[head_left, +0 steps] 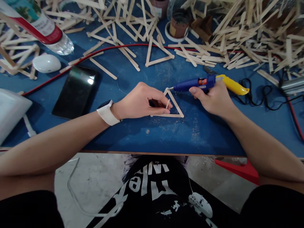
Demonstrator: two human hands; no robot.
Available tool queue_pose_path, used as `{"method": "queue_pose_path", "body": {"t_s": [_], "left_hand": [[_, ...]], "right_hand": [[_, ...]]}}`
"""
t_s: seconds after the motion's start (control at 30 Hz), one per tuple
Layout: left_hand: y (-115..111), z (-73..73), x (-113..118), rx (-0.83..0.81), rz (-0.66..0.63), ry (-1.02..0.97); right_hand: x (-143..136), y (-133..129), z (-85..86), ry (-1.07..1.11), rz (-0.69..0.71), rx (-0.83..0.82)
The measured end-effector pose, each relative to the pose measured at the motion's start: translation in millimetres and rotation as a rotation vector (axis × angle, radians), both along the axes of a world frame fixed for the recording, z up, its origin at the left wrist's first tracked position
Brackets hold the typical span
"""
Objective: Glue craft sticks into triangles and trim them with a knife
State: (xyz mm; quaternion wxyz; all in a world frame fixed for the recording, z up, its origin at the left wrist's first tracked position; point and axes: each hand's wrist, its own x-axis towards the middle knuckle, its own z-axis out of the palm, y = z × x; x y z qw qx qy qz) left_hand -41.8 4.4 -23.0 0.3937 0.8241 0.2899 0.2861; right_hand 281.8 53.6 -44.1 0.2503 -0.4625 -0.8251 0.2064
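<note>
My right hand (215, 96) is wrapped round a blue hot glue gun (193, 85), its metal nozzle pointing left. The nozzle tip is at the top corner of a triangle of wooden craft sticks (175, 103) lying flat on the table. My left hand (149, 100), with a white-strapped watch on the wrist, reaches over the triangle's left side and partly hides it. Between its thumb and fingers a short wooden craft stick (167, 104) is pinched, its end showing.
A yellow-handled cutter (235, 86) lies beyond my right hand, near a black cord. Behind are a second stick triangle (159, 60), a red cable (104, 49) and heaped craft sticks. On the left lie a black phone (74, 91), a white mouse (47, 63) and a plastic bottle (45, 28).
</note>
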Motion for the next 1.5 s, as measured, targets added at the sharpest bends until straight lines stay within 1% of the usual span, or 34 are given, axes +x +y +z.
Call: {"method": "queue_pose_path", "body": {"t_s": [0.2, 0.3, 0.67, 0.97, 1.27, 1.4, 1.5], "left_hand": [[0.8, -3.4, 1.7, -0.026, 0.018, -0.029], [1.5, -3.8, 1.5, -0.032, 0.017, -0.014], [-0.2, -1.8, 1.8, -0.020, 0.003, -0.023], [1.6, -2.1, 1.6, 0.021, -0.020, -0.023], [1.7, -4.3, 1.7, 0.030, -0.020, -0.021], [2.2, -6.1, 1.5, 0.047, -0.026, -0.052], [1.9, -5.1, 1.7, 0.042, -0.026, -0.041]], "right_hand": [[-7.4, -1.2, 12.4, 0.069, 0.020, -0.059], [-8.5, -2.2, 15.0, 0.069, 0.027, -0.058], [-4.3, 1.0, 7.3, 0.048, 0.035, 0.014], [-5.5, 0.3, 12.7, 0.019, 0.038, 0.009], [-5.9, -0.1, 10.9, 0.043, 0.027, 0.007], [-6.6, -0.1, 11.9, 0.036, 0.035, 0.012], [-6.6, 0.5, 10.5, 0.050, 0.031, 0.016]]}}
